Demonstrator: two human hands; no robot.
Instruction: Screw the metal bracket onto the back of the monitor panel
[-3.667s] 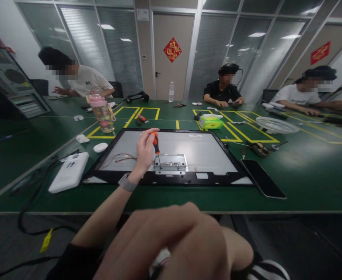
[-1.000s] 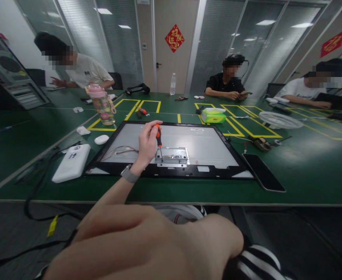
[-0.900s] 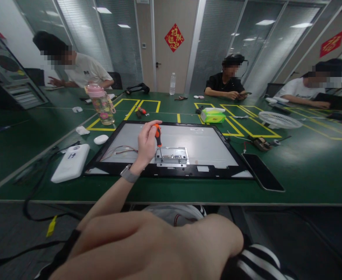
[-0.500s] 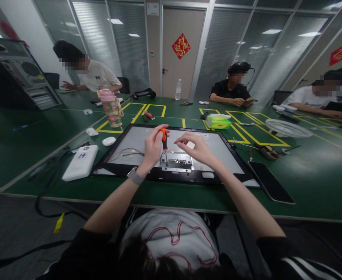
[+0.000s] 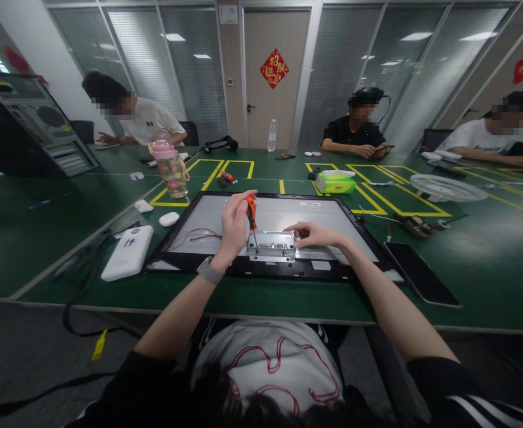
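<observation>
Left hand (image 5: 235, 227) has its fingers wrapped round my orange-and-black screwdriver (image 5: 252, 214), shaft down at the left end of the metal bracket (image 5: 272, 245) on the panel (image 5: 333, 221). Right hand (image 5: 315, 235) is at the bracket's right end, thumb and index apart, can't tell if they're pinching it. Panel's flat on the green table (image 5: 497, 261).

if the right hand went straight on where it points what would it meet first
Probably the metal bracket, just by the right hand; whether they touch is unclear. Further on comes the screwdriver in the left hand.
</observation>
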